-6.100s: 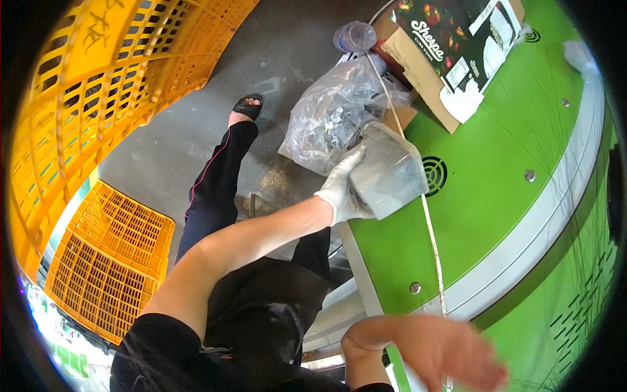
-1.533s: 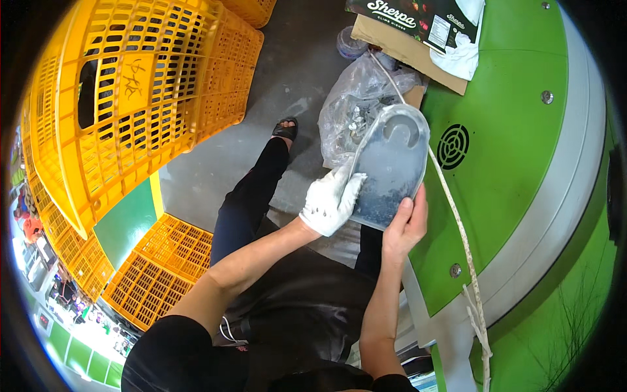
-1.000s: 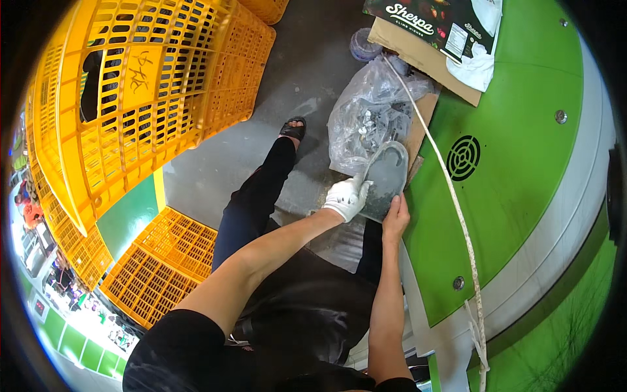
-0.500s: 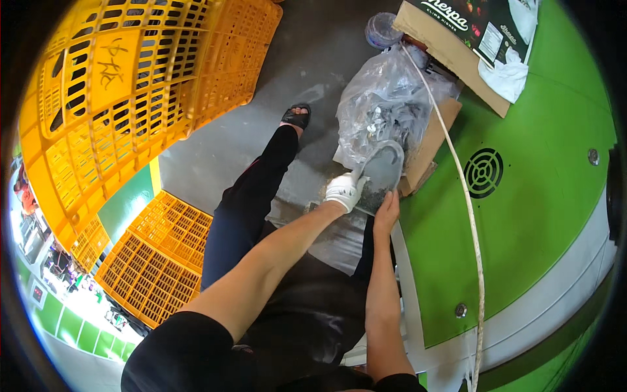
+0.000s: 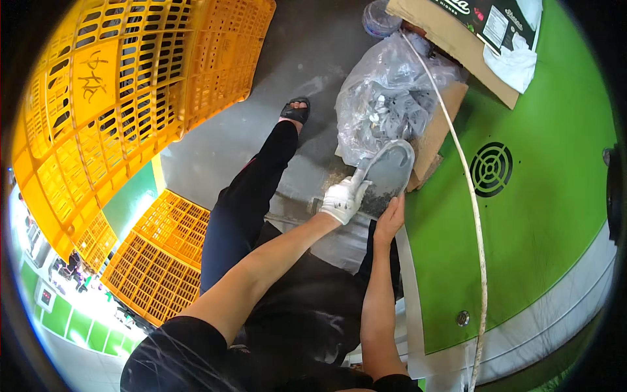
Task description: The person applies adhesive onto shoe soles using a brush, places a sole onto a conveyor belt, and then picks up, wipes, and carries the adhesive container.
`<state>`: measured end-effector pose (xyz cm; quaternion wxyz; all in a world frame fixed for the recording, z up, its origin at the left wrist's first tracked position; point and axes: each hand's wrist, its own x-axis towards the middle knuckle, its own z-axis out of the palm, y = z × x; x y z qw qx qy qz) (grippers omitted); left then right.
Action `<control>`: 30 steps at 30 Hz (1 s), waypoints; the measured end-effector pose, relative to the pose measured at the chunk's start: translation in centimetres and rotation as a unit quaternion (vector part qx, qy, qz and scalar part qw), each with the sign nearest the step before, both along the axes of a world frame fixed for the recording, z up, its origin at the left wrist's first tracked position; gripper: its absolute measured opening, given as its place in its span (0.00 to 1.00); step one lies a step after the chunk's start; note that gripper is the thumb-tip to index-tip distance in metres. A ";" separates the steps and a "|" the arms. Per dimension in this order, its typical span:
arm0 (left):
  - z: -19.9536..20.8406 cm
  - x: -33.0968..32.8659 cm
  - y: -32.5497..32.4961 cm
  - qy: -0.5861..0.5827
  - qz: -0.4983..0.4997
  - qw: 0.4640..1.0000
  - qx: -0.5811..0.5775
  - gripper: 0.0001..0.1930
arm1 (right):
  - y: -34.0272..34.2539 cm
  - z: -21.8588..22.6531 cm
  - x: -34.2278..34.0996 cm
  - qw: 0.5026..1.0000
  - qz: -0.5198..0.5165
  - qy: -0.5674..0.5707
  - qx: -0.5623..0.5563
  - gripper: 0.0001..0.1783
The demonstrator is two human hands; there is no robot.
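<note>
A grey, sole-shaped piece [image 5: 386, 176] with a pale raised rim and dark specks near its lower end is held out in front of me, tilted. My left hand [image 5: 345, 198], in a white glove with dark smudges, closes on its left edge, the index finger stretched up along the rim. My right hand [image 5: 390, 221], bare, grips the lower right edge, fingers partly hidden behind the piece. Just beyond it a clear plastic bag [image 5: 366, 98] bulges with whitish scraps, standing against a cardboard flap [image 5: 439, 127].
Tall yellow crates [image 5: 150, 72] stand at the left, with lower yellow crates [image 5: 157, 268] nearer. A green machine panel [image 5: 522, 248] with a round vent fills the right. A pale cord [image 5: 465, 170] hangs across. A cardboard box [image 5: 450, 32] with a white cloth [image 5: 513, 65] sits at the back.
The sole-shaped piece has shifted slightly right, and its face shows more fully. My left hand has slid slightly lower along its edge. The right hand still holds it.
</note>
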<state>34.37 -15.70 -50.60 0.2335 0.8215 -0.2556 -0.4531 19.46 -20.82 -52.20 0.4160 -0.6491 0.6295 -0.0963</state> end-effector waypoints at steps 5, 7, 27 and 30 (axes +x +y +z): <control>-1.0 0.3 -0.7 0.032 0.001 0.997 0.064 0.17 | -1.2 0.3 0.8 0.999 -0.002 -0.021 0.045 0.21; 0.0 1.1 -1.4 0.019 -0.013 0.997 0.068 0.16 | -2.1 0.9 1.2 0.995 0.024 0.025 0.092 0.21; 32.3 6.0 9.4 0.365 0.187 0.849 -0.333 0.52 | 7.0 31.4 6.6 0.671 -0.199 -0.640 0.317 0.26; 36.6 5.7 12.0 0.185 0.054 0.874 -0.446 0.53 | 8.7 34.2 6.3 0.700 -0.158 -0.633 0.291 0.27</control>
